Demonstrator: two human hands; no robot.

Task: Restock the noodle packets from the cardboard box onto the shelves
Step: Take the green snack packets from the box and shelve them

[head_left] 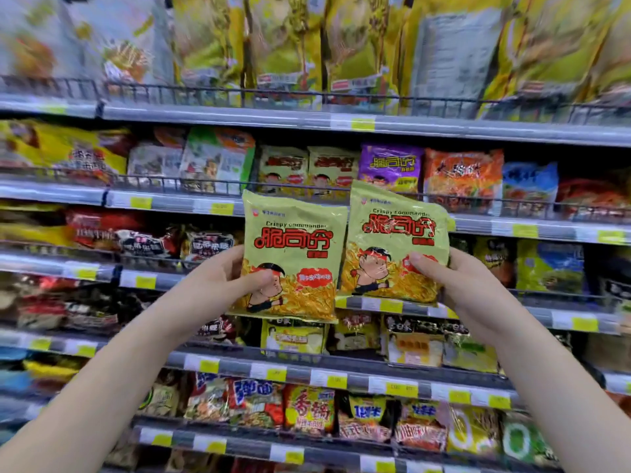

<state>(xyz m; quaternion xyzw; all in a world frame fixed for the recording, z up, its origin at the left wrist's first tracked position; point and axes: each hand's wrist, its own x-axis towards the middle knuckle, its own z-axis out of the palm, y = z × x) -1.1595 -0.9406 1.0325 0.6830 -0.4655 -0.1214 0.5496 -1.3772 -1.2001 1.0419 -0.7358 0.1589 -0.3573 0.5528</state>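
Observation:
I hold two pale green noodle packets upright in front of the shelves. My left hand [225, 278] grips the left packet [297, 240] at its lower left edge, thumb across the front. My right hand [457, 281] grips the right packet [396, 233] at its lower right edge. Behind them, on the second shelf [177, 203], stand matching green packets [307, 169] behind a wire rail. The cardboard box is out of view.
Several shelves full of noodle packets fill the view, each with yellow price tags on its front strip. A purple packet [391, 167] and an orange one [462, 179] stand right of the matching green ones. Large yellow bags [286, 46] line the top shelf.

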